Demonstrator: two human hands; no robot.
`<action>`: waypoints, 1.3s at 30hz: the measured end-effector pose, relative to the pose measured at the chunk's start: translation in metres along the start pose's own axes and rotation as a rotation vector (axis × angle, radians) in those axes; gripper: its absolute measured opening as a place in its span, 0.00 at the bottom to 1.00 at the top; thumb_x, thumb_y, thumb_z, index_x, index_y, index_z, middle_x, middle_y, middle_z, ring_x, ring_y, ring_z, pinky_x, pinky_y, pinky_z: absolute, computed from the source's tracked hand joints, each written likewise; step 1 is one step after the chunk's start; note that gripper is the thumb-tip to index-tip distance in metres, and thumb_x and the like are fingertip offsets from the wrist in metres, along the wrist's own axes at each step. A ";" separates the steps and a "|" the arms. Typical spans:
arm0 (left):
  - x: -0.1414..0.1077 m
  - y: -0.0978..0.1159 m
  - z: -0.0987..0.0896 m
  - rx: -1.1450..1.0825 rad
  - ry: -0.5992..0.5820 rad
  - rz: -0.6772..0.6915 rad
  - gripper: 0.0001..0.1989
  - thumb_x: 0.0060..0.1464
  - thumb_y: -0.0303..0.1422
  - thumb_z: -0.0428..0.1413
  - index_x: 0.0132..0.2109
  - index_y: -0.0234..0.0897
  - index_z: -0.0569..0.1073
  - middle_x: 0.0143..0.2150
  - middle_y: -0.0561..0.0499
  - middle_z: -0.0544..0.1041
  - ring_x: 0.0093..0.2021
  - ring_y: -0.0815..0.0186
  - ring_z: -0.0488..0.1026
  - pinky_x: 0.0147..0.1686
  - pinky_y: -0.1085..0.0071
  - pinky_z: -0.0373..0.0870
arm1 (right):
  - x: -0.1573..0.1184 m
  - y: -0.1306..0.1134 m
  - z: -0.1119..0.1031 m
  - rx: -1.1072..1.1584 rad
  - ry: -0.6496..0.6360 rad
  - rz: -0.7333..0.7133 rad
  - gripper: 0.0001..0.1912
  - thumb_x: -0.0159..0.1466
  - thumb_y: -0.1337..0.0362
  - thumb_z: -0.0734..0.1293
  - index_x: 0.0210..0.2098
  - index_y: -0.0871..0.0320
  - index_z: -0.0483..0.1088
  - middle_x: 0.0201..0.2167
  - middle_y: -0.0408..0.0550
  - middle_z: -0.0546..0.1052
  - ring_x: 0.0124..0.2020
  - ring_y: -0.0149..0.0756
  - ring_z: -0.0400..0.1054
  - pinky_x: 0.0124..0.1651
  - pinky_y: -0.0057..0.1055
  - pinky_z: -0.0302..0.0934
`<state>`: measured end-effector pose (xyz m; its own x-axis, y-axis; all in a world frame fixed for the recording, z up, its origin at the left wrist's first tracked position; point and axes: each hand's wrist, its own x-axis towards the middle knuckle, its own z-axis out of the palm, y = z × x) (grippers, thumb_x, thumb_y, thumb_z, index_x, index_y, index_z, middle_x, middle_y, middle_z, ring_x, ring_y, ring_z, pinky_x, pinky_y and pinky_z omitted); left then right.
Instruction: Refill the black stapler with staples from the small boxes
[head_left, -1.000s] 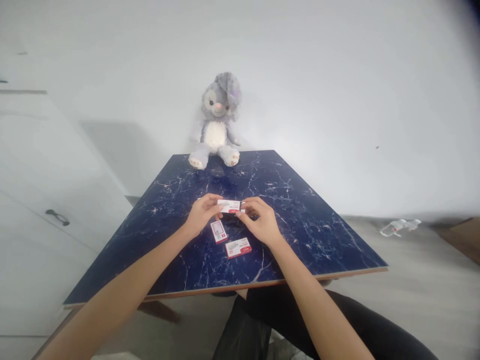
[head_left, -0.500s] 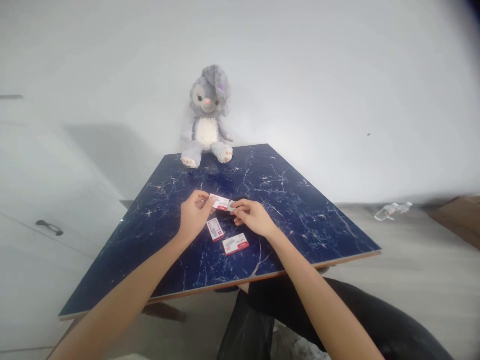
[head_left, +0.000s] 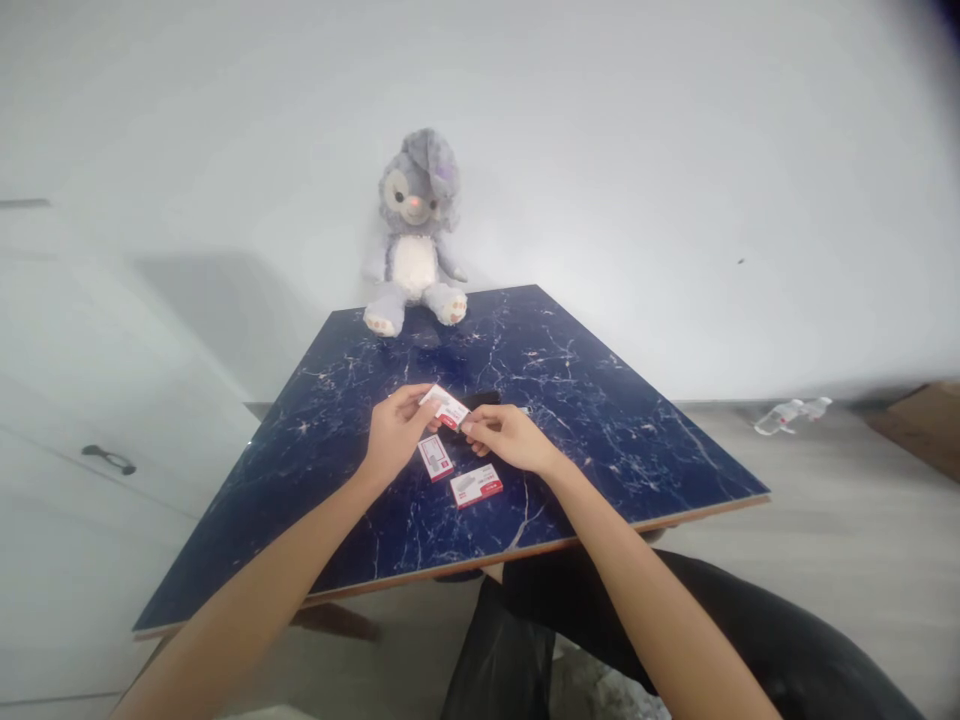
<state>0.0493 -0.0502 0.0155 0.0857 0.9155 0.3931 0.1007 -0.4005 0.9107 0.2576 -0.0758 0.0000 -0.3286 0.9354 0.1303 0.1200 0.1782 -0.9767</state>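
Note:
A small white and red box (head_left: 448, 406) is held above the blue marbled table (head_left: 570, 440). My left hand (head_left: 396, 430) grips its left end between thumb and fingers. At its right end, the fingers of my right hand (head_left: 508, 436) are closed on the box's edge. Below the hands lie two similar boxes: one (head_left: 436, 457) stands lengthwise away from me, and the other (head_left: 476, 486) lies nearer the front edge, slightly tilted. Behind the held box is a dark object (head_left: 482, 398), partly hidden by my right hand.
A grey plush rabbit (head_left: 415, 240) sits at the table's back edge against the wall. Clear plastic bottles (head_left: 781, 416) and a brown cardboard box (head_left: 919, 428) are on the floor at right. A white cabinet with a dark handle (head_left: 109, 460) stands left.
The held box is tilted more, its right end lower. The pale grey piece that showed at its right end is out of sight. The view has shifted slightly.

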 end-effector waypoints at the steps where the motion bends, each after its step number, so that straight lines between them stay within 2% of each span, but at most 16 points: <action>1: 0.000 0.001 0.000 0.016 0.019 -0.009 0.17 0.52 0.40 0.64 0.45 0.35 0.77 0.35 0.48 0.82 0.26 0.66 0.77 0.28 0.70 0.77 | 0.001 0.001 0.000 -0.003 0.021 -0.002 0.13 0.64 0.55 0.67 0.36 0.59 0.74 0.29 0.46 0.79 0.27 0.31 0.73 0.34 0.28 0.71; 5: 0.000 0.003 0.001 0.069 0.038 -0.038 0.14 0.52 0.39 0.64 0.41 0.35 0.77 0.35 0.47 0.82 0.27 0.65 0.78 0.29 0.70 0.77 | 0.000 0.001 0.000 -0.096 0.102 -0.023 0.11 0.65 0.57 0.65 0.35 0.58 0.73 0.28 0.46 0.79 0.27 0.32 0.74 0.34 0.27 0.70; 11: 0.004 -0.002 0.002 -0.031 0.052 -0.057 0.15 0.53 0.39 0.63 0.45 0.36 0.74 0.39 0.47 0.81 0.31 0.63 0.79 0.31 0.68 0.79 | -0.005 -0.008 0.002 -0.158 0.109 -0.096 0.12 0.62 0.56 0.70 0.39 0.58 0.72 0.34 0.46 0.80 0.30 0.33 0.75 0.34 0.28 0.68; 15: 0.005 -0.005 0.002 -0.105 0.017 -0.087 0.19 0.53 0.38 0.62 0.50 0.37 0.72 0.37 0.49 0.80 0.32 0.64 0.79 0.31 0.68 0.80 | -0.006 -0.011 0.003 -0.196 0.107 -0.104 0.12 0.61 0.55 0.70 0.37 0.58 0.73 0.33 0.46 0.80 0.31 0.33 0.74 0.34 0.26 0.66; 19: 0.005 -0.007 0.001 -0.083 -0.023 -0.079 0.18 0.53 0.38 0.62 0.49 0.37 0.73 0.40 0.48 0.80 0.34 0.63 0.79 0.33 0.67 0.80 | -0.005 -0.008 0.003 -0.236 0.143 -0.135 0.13 0.63 0.54 0.69 0.37 0.58 0.75 0.31 0.45 0.79 0.30 0.32 0.73 0.34 0.26 0.65; 23: 0.005 -0.011 0.000 -0.125 -0.054 -0.115 0.18 0.52 0.38 0.64 0.48 0.37 0.72 0.40 0.49 0.79 0.33 0.64 0.79 0.34 0.68 0.80 | -0.003 -0.003 0.001 -0.346 0.206 -0.176 0.10 0.66 0.58 0.66 0.39 0.56 0.77 0.32 0.44 0.80 0.29 0.32 0.72 0.35 0.26 0.63; 28: 0.006 -0.018 -0.001 -0.142 -0.128 -0.155 0.18 0.50 0.38 0.65 0.46 0.37 0.71 0.36 0.50 0.79 0.31 0.65 0.78 0.31 0.69 0.78 | -0.002 -0.001 0.002 -0.602 0.238 -0.265 0.06 0.64 0.65 0.66 0.34 0.55 0.76 0.30 0.42 0.79 0.27 0.30 0.69 0.34 0.26 0.58; 30: 0.006 -0.017 -0.001 -0.131 -0.121 -0.165 0.18 0.49 0.38 0.65 0.45 0.37 0.71 0.37 0.50 0.79 0.30 0.65 0.78 0.31 0.69 0.78 | -0.002 -0.002 0.002 -0.656 0.270 -0.259 0.06 0.64 0.66 0.65 0.33 0.56 0.75 0.28 0.42 0.78 0.27 0.31 0.69 0.33 0.26 0.57; 34: 0.008 -0.012 -0.002 -0.138 -0.031 -0.189 0.17 0.49 0.38 0.65 0.42 0.37 0.70 0.35 0.50 0.80 0.28 0.67 0.77 0.30 0.71 0.77 | -0.004 -0.003 0.000 -0.593 0.338 -0.208 0.05 0.64 0.66 0.63 0.33 0.56 0.72 0.26 0.42 0.78 0.26 0.32 0.71 0.34 0.26 0.60; 39: 0.013 -0.013 -0.008 -0.191 0.028 -0.212 0.17 0.48 0.39 0.65 0.41 0.37 0.70 0.32 0.52 0.79 0.26 0.68 0.76 0.27 0.73 0.74 | -0.003 -0.005 -0.003 -0.262 0.388 -0.138 0.05 0.62 0.62 0.64 0.34 0.56 0.70 0.27 0.44 0.79 0.30 0.35 0.75 0.37 0.29 0.67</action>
<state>0.0411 -0.0327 0.0096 0.0553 0.9799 0.1919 -0.0753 -0.1876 0.9794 0.2604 -0.0788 0.0050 0.0094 0.9334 0.3586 0.3475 0.3332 -0.8765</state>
